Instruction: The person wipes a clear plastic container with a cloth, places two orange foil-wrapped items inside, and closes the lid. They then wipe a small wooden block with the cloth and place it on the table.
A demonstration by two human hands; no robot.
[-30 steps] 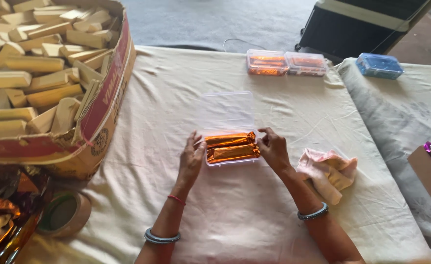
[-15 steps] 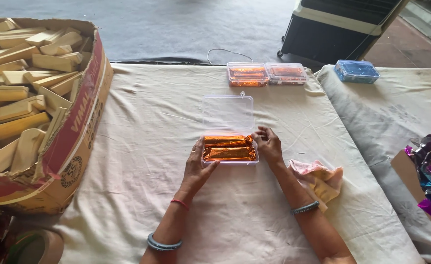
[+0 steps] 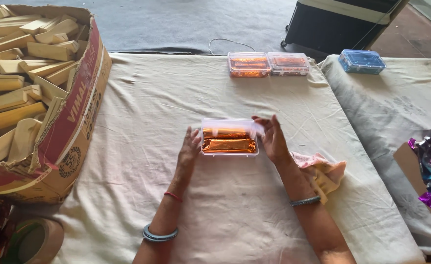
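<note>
Clear plastic box (image 3: 229,137) between left hand (image 3: 190,149) and right hand (image 3: 273,138) holds shiny orange foil bars (image 3: 227,142), pink-yellow cloth (image 3: 322,172) by right wrist, cream tablecloth (image 3: 235,210) under both, red-brown carton (image 3: 73,122) of pale wood blocks far left of left hand.
</note>
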